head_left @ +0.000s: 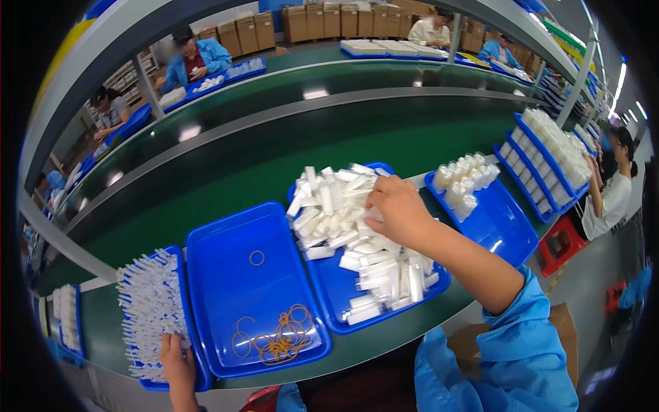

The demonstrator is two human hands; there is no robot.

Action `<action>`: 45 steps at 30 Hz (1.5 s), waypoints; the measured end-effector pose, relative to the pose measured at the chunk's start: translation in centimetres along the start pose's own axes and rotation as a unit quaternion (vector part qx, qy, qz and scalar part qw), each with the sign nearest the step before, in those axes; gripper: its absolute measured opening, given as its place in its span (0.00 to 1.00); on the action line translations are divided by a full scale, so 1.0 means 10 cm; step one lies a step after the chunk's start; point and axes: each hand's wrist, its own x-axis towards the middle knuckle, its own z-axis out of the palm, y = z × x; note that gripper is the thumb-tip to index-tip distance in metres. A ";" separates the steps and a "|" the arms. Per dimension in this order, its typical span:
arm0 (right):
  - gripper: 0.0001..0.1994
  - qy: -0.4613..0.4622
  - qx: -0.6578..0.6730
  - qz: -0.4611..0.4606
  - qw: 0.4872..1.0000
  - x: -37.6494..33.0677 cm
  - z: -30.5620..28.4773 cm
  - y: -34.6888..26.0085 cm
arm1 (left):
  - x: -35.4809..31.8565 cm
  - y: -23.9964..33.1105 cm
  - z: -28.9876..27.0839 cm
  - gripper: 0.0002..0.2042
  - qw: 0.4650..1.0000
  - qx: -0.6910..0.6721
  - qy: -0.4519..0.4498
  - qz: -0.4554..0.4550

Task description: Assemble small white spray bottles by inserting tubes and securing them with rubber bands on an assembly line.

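My left hand (178, 367) is at the near end of a pile of thin translucent plastic pieces (149, 302) in a blue tray. Its fingers are bent close together with their tips against the pieces; what lies between them is too small to make out. Farther right, my right hand (401, 211) reaches over a heap of small white wrapped packets (336, 199) in another blue tray (334, 312). Thumb and fingers pinch at a packet on the heap's right side. Between these trays, a third blue tray (237, 257) holds yellowish rubber bands (283, 340) in a loose tangle.
On the right, a blue tray (504, 223) carries upright bundles of white packets (463, 178). Beyond it stand stacked trays (549, 165) full of bundles. A green conveyor belt (240, 161) runs behind. A metal post (65, 237) rises at left. Other people work across and at right.
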 end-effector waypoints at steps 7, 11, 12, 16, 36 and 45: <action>0.14 0.137 0.058 -0.056 0.987 -0.18 -0.25 -0.42 | -0.12 0.34 -0.27 0.10 0.983 -0.039 0.180 -0.013; 0.12 0.073 0.404 0.119 0.904 -0.56 -0.30 -0.84 | -0.25 0.74 -0.14 0.11 0.888 -0.436 0.129 -0.076; 0.13 0.058 0.424 0.052 0.902 -0.58 -0.30 -0.96 | -0.21 0.98 -0.14 0.10 0.822 -0.555 0.108 -0.071; 0.15 -0.081 0.504 0.013 0.860 -0.69 -0.22 -1.26 | -0.21 1.44 0.04 0.11 0.526 -0.844 -0.053 -0.090; 0.29 -0.053 0.868 0.300 0.392 -0.83 -0.08 -1.34 | -0.27 1.88 0.31 0.08 0.581 -0.799 -0.155 -0.023; 0.27 -0.053 0.862 0.321 0.390 -0.91 -0.11 -1.27 | -0.25 1.92 0.31 0.07 0.538 -0.816 -0.210 -0.024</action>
